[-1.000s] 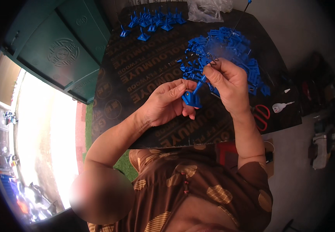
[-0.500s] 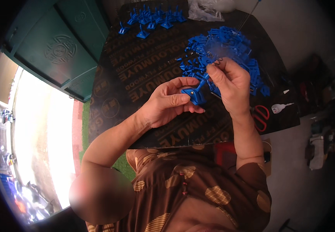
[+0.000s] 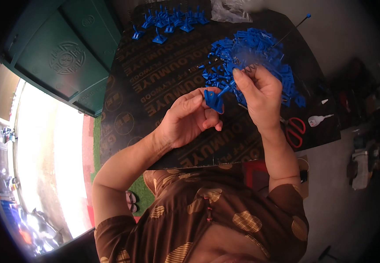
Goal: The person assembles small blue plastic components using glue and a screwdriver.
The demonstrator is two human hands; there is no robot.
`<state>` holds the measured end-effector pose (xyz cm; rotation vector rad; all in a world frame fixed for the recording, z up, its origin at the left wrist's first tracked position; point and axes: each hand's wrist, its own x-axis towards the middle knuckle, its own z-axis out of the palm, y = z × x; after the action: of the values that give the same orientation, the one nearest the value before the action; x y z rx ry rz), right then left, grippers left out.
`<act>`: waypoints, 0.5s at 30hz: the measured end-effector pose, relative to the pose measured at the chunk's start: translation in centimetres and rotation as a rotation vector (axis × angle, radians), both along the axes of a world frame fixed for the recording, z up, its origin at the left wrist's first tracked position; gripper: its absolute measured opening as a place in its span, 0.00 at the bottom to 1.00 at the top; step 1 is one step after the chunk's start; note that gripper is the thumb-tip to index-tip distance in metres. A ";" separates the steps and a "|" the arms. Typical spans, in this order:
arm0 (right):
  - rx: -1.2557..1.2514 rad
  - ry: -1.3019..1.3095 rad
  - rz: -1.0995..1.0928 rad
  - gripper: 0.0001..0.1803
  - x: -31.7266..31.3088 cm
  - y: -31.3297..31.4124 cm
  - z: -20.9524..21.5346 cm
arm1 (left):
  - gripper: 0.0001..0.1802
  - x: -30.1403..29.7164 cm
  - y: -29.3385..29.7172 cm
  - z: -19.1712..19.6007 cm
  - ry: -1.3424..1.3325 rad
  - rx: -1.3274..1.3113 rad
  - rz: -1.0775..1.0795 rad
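Note:
My left hand pinches a blue plastic piece with a flared, squarish base and a short stem pointing up and right. Its thumb and index finger press on the base while the other fingers curl loosely below. Close by, at the stem's far side, my right hand is closed on a thin dark coiled spring, whose coils show above the fingers. A long dark thin rod with a blue ball tip slants up and right beyond that hand; whether it joins the spring is blurred.
A heap of blue plastic parts lies behind my right hand on the dark printed plywood table. Several blue stemmed pieces stand at the far left, beside a clear plastic bag. Red-handled scissors and a white small-nozzled bottle lie at right.
The blue piece has turned in my left hand, its base tilting more upright, and the left fingers have shifted. The ball-tipped rod has swung down and right into view.

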<state>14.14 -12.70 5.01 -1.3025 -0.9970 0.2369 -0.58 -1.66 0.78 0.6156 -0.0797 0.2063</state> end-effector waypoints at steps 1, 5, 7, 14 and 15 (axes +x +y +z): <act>0.000 -0.006 -0.010 0.07 -0.1 0.0 0.0 | 0.27 0.0 0.0 -0.1 -0.039 0.042 0.013; -0.026 -0.008 -0.031 0.07 0.1 0.0 -0.1 | 0.27 -0.1 -0.2 0.5 0.059 0.103 0.034; -0.034 -0.018 -0.035 0.08 0.2 0.0 -0.2 | 0.25 0.0 0.0 0.3 0.034 0.086 0.019; -0.009 0.036 0.003 0.08 -0.1 0.0 0.1 | 0.18 0.0 -0.1 0.1 0.019 0.071 0.005; -0.010 0.036 0.003 0.08 -0.1 0.0 0.1 | 0.17 0.0 -0.2 0.3 0.027 0.064 0.012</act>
<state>14.01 -12.68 5.11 -1.3015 -0.9683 0.2678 -0.59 -1.85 1.06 0.6825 -0.0566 0.2078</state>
